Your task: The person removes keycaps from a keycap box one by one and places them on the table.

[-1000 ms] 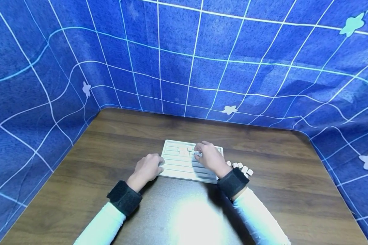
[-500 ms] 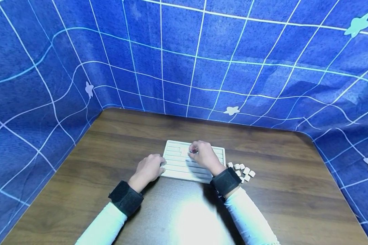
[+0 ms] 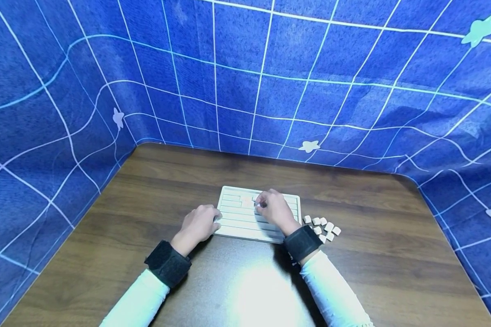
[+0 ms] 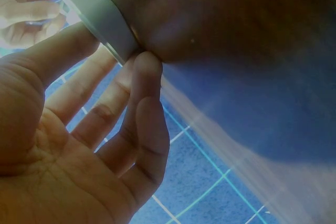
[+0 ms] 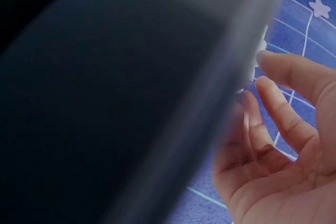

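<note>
A white ridged board (image 3: 245, 225) lies on the wooden table in the head view, with long parallel grooves and a small pale pinkish patch near its upper middle. At its left edge, my left hand (image 3: 198, 223) grips the rim, with thumb and fingertips on the border; the left wrist view shows the same hand (image 4: 100, 129) at the board's edge (image 4: 102, 19). Over the board's upper right part, my right hand (image 3: 276, 209) pinches a small white block (image 3: 257, 205) at the board's surface. Part of the board is hidden beneath this hand. A dark blurred surface covers much of the right wrist view.
Several loose white blocks (image 3: 329, 227) lie in a cluster just right of the board. The brown wooden table (image 3: 372, 254) runs up to a blue gridded cloth (image 3: 237, 91) with star shapes at the back and sides. A bright glare falls on the table in front.
My right hand has shifted slightly left over the board since a second ago, and its thumb and finger have closed in on the block. The left hand stays at the rim.
</note>
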{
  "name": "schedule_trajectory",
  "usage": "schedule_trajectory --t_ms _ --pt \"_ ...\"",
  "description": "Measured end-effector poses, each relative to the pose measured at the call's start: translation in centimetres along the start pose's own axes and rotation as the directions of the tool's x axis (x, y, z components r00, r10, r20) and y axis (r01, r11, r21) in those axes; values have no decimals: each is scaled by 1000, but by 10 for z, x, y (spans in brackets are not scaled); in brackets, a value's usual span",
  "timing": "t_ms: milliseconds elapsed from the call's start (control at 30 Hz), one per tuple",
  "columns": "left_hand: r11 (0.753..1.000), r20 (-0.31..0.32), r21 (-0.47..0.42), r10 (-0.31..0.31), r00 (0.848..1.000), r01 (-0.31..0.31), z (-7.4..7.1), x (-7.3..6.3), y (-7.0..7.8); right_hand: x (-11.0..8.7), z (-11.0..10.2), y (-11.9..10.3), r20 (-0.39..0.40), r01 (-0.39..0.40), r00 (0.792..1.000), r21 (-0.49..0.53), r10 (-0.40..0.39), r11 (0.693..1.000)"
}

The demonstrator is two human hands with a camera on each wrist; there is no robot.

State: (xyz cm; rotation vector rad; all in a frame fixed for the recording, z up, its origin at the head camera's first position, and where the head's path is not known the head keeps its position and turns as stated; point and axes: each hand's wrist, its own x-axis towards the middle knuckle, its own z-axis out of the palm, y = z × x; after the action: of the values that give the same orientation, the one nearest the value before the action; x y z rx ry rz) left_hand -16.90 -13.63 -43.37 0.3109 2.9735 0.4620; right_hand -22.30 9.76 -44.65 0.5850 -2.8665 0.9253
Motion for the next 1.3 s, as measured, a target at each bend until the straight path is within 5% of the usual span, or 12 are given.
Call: schedule_trajectory --t_ms 567,1300 --pt "1000 -3 -10 3 1000 -3 3 0 -1 -4 -1 -9 12 -86 996 -123 88 989" --pt "1000 -7 16 16 1000 -16 -1 0 0 -15 -29 -7 3 -57 998 -123 58 991"
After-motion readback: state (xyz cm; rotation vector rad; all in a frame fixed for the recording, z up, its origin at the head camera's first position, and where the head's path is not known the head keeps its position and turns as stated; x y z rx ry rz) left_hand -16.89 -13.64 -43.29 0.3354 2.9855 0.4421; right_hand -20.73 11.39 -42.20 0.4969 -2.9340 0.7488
